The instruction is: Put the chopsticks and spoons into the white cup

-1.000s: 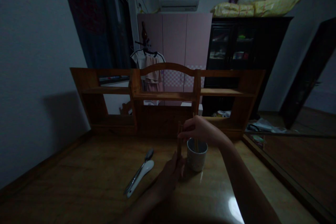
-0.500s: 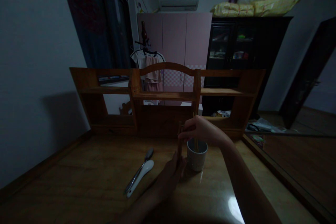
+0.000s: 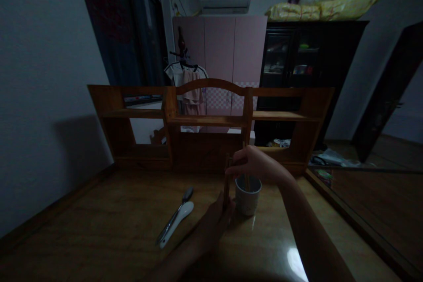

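Dark brown chopsticks point(image 3: 227, 183) stand upright just left of a pale cup point(image 3: 247, 202). My left hand point(image 3: 216, 220) is wrapped round their lower part, close to the table. At their upper part, the fingertips of my right hand point(image 3: 253, 163) are pinched together on them. Lighter chopsticks point(image 3: 247, 183) stand in the cup behind my right hand, which covers their middle. To the left, a metal spoon point(image 3: 175, 216) and a white spoon point(image 3: 178, 224) lie side by side on the table.
A low wooden shelf unit point(image 3: 208, 120) runs along the back edge of the wooden table point(image 3: 109, 220). A wall point(image 3: 49, 97) borders the table at the left. Past the table's right edge lies a plastic bag point(image 3: 337, 158) on the floor.
Both hands and the brown chopsticks have shifted very slightly to the right. The cup and the spoons have stayed in place.
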`<action>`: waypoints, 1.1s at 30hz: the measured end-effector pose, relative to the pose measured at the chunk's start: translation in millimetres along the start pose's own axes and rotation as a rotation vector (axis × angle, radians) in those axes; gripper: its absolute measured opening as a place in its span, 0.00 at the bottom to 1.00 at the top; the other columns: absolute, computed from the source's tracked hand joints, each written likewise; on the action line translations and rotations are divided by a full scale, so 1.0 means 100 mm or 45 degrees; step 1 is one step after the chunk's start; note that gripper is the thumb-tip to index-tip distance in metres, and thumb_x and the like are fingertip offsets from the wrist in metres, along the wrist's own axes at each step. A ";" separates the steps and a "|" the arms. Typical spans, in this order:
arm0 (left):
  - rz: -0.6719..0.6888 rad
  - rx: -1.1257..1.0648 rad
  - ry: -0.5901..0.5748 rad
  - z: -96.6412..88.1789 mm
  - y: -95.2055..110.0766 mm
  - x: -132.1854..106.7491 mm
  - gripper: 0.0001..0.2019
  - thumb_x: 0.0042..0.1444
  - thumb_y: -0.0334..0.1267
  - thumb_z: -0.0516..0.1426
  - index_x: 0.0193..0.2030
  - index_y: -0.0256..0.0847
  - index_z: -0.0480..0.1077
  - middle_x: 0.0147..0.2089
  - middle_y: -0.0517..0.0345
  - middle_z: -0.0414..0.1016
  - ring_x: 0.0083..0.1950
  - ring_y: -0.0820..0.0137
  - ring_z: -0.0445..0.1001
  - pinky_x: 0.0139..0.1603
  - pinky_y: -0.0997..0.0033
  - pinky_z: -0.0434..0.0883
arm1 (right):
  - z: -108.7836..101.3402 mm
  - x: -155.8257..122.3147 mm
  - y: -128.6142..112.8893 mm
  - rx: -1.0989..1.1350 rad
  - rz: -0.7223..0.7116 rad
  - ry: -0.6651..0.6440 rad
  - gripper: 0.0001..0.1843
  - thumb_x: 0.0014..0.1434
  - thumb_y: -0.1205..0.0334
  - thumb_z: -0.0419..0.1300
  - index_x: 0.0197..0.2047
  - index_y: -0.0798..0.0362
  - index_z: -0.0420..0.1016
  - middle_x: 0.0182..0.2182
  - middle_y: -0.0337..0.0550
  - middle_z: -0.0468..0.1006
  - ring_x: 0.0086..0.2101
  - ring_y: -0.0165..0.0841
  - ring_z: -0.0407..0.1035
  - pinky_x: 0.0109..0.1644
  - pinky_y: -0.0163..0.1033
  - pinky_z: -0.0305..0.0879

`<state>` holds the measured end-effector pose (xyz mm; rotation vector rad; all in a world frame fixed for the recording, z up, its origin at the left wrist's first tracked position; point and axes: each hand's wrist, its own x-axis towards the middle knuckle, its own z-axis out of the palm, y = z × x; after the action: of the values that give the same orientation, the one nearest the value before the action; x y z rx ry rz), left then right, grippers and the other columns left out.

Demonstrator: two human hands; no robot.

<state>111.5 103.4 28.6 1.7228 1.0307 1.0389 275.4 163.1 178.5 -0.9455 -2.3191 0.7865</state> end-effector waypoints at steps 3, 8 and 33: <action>-0.014 0.004 0.008 0.00 -0.01 0.00 0.16 0.64 0.52 0.45 0.45 0.42 0.61 0.30 0.64 0.66 0.27 0.76 0.63 0.26 0.77 0.61 | 0.00 0.00 0.00 -0.001 -0.016 -0.012 0.15 0.55 0.52 0.64 0.26 0.56 0.76 0.23 0.41 0.79 0.26 0.30 0.73 0.23 0.29 0.60; 0.008 0.016 0.016 0.01 -0.04 0.01 0.16 0.64 0.52 0.45 0.44 0.42 0.61 0.29 0.64 0.66 0.27 0.76 0.63 0.26 0.77 0.60 | 0.01 0.01 0.02 0.019 0.003 -0.012 0.16 0.54 0.51 0.64 0.26 0.56 0.76 0.23 0.41 0.79 0.26 0.31 0.73 0.22 0.29 0.60; -0.078 0.011 0.048 0.02 -0.05 0.00 0.17 0.63 0.54 0.45 0.42 0.42 0.61 0.28 0.65 0.66 0.26 0.75 0.63 0.26 0.76 0.59 | 0.01 0.01 0.02 0.003 -0.020 -0.011 0.16 0.55 0.51 0.64 0.27 0.56 0.77 0.24 0.41 0.79 0.26 0.31 0.73 0.24 0.30 0.61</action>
<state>112.4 104.7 23.7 1.6737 1.1068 1.0332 275.0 164.8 177.1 -0.9232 -2.3293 0.7883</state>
